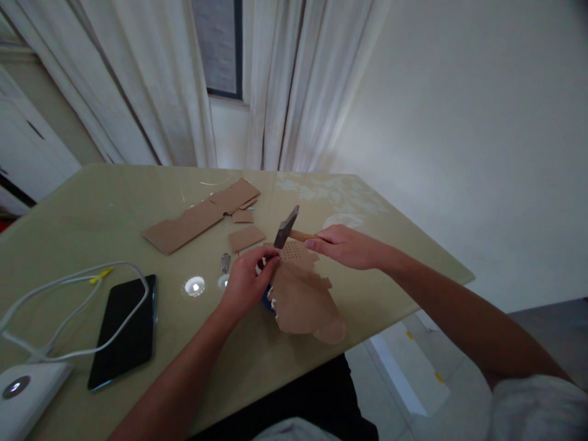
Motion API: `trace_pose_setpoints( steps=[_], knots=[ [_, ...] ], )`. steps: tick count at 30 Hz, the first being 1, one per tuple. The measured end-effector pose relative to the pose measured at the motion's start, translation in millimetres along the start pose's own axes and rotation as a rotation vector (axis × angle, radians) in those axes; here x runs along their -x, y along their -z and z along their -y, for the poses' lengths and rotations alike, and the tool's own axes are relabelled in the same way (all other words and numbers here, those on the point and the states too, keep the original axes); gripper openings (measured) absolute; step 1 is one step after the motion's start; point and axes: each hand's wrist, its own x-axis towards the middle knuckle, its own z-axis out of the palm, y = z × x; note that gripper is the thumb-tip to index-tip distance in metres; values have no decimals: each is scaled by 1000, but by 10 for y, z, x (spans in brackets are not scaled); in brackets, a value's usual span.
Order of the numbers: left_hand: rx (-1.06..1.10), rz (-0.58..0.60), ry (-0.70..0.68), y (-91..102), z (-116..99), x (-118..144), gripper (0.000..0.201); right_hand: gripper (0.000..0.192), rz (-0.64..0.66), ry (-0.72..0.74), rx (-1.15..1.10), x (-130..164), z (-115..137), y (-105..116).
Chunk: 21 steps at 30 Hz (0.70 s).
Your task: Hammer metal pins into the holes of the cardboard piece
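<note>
My right hand (344,246) grips the wooden handle of a small hammer (286,228), whose dark metal head is raised over a torn cardboard piece (303,294). That piece has a patch of small punched holes near its top. My left hand (248,280) rests on the left edge of the cardboard, fingers pinched at a spot just below the hammer head; whatever it pinches is too small to tell. A bit of something blue shows under the cardboard by my left hand.
A long folded cardboard strip (202,215) and small scraps (246,237) lie farther back. A black phone (124,331) lies at the left with a white cable (64,288) looped over it, beside a white device (22,392). The table's (92,208) right edge is close.
</note>
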Motion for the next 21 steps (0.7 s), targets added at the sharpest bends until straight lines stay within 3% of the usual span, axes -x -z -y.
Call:
trace_pose_setpoints(
  steps=[17,21],
  knots=[
    [-11,35,-40,27,63,-7,14,70,46,-6,-7,11,-4,-51],
    [-20,80,-33,67,75,-15,31,72,27,8,-16,31,13,-50]
  ],
)
